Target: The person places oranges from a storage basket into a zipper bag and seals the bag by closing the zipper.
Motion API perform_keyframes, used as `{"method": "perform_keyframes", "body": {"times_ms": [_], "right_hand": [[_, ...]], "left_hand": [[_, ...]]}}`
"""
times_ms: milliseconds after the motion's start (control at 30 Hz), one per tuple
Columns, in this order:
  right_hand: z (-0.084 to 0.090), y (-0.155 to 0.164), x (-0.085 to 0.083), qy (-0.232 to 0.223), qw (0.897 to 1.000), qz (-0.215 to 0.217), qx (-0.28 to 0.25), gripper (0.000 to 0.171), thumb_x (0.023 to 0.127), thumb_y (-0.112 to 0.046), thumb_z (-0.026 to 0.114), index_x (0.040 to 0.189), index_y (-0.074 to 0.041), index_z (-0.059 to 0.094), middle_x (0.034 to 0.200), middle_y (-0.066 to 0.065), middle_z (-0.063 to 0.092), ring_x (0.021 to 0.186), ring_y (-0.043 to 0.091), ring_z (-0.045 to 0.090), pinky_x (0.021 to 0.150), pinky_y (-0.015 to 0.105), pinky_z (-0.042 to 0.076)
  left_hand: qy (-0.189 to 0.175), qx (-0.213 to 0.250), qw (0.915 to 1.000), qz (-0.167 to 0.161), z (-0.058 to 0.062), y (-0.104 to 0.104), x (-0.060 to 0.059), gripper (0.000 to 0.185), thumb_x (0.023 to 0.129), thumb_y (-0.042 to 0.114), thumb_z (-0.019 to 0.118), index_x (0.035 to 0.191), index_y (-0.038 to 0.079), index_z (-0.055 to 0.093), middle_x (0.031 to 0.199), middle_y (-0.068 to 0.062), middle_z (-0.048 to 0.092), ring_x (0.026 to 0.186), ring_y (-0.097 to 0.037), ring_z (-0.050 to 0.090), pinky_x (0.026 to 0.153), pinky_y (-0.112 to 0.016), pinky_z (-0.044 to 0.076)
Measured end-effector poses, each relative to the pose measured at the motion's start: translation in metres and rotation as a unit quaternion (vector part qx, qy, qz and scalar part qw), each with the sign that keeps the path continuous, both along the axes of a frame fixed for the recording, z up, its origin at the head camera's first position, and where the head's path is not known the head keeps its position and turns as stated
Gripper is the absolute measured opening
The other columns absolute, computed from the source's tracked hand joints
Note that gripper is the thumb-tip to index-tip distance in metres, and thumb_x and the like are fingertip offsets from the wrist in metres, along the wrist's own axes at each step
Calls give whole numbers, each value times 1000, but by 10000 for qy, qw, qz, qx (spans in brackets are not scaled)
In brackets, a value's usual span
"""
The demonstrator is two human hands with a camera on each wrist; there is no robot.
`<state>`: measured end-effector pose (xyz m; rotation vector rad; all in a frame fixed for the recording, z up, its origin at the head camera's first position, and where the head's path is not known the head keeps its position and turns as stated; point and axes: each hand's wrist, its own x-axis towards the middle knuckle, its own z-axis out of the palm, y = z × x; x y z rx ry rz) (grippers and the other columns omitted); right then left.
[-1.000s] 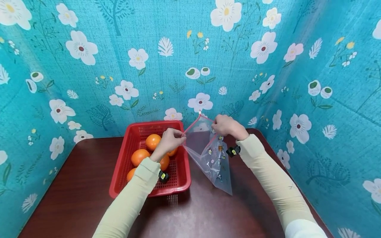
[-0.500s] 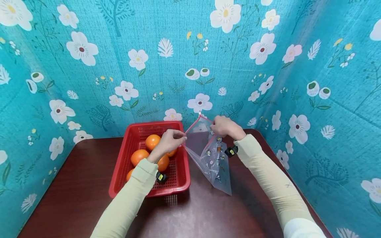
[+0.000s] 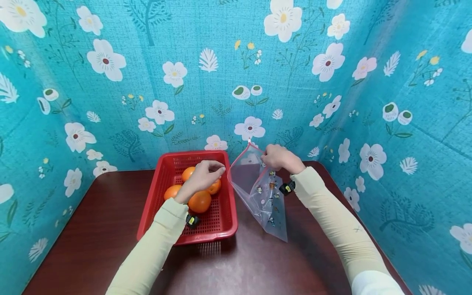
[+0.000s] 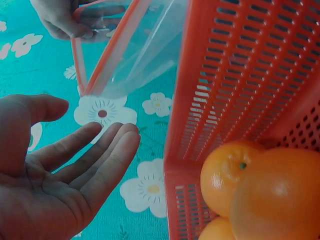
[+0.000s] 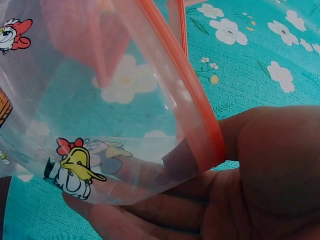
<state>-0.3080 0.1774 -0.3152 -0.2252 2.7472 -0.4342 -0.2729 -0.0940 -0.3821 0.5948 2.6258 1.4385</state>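
we judge the step in hand to be holding the clear bag (image 3: 262, 207) agape: our right hand (image 3: 280, 157) pinches its rim, and the bag hangs toward that hand's 7 o'clock. our left hand (image 3: 203, 176), fingers loosely spread and holding nothing, hovers above the red basket (image 3: 221, 235), the bag near 4 o'clock from it. the next move likely calls for gripping an orange (image 3: 200, 201), one lying at 6 o'clock.

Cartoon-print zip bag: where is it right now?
In the head view, the cartoon-print zip bag is just right of centre, to the right of the red plastic basket, its pink-edged mouth held by the right hand.
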Motion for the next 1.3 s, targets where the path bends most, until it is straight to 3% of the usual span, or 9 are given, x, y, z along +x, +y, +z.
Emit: {"method": "perform_keyframes", "body": {"times_ms": [233, 467, 667, 833, 933, 1067, 1300], "right_hand": [[-2, 1, -1, 46, 10000, 23, 4, 47, 107, -22, 43, 61, -14, 43, 52, -2, 37, 44, 11, 33, 47, 28, 36], [-2, 1, -1, 18, 9999, 98, 88, 44, 107, -21, 42, 64, -13, 44, 51, -2, 35, 44, 11, 30, 46, 27, 33], [-1, 1, 0, -1, 9999, 124, 82, 44, 107, -20, 42, 63, -14, 43, 52, -3, 34, 45, 11, 28, 46, 27, 32], [-2, 0, -1, -32, 9999, 161, 51, 45, 107, -20, 42, 63, -14, 42, 53, -3, 34, 45, 11, 28, 47, 27, 31], [-2, 0, -1, 6, 9998, 172, 56, 45, 107, -20, 43, 63, -14, 41, 53, -2, 33, 45, 11, 28, 47, 27, 32], [-2, -1, 0, 80, 9998, 162, 82, 41, 107, -18, 44, 67, -12, 44, 55, -2, 36, 46, 11, 31, 47, 27, 33], [-3, -2, -1, 32, 9997, 210, 81, 40, 107, -18, 43, 68, -13, 43, 54, -3, 35, 46, 10, 30, 47, 27, 33]], "left_hand": [[87, -370, 9993, 20, -3, -12, -1, 32, 102, 21, 60, 126, 0, 67, 123, -14, 70, 110, -29, 64, 96, -46, 55], [8, -819, 9966, -87, -5, -18, -2, 24, 101, 18, 62, 113, 1, 73, 112, -14, 73, 98, -25, 66, 90, -42, 56], [-203, -1251, 9918, -143, -11, -24, -5, 29, 100, 20, 63, 121, 0, 70, 117, -13, 71, 102, -25, 65, 89, -42, 57], [-170, -1597, 9868, -182, -15, -28, -7, 33, 100, 20, 63, 122, -3, 68, 120, -17, 70, 106, -29, 66, 92, -45, 56], [-93, -1854, 9824, -227, -18, -30, -8, 31, 100, 20, 63, 117, -5, 70, 112, -16, 72, 96, -24, 66, 85, -40, 57], [-296, -2064, 9776, -269, -22, -33, -10, 27, 100, 21, 64, 109, -3, 73, 94, -13, 71, 74, -18, 58, 67, -30, 50], [-371, -2203, 9743, -287, -26, -40, -9, 25, 98, 22, 68, 106, -1, 66, 92, -10, 68, 75, -18, 58, 69, -30, 49]]}}
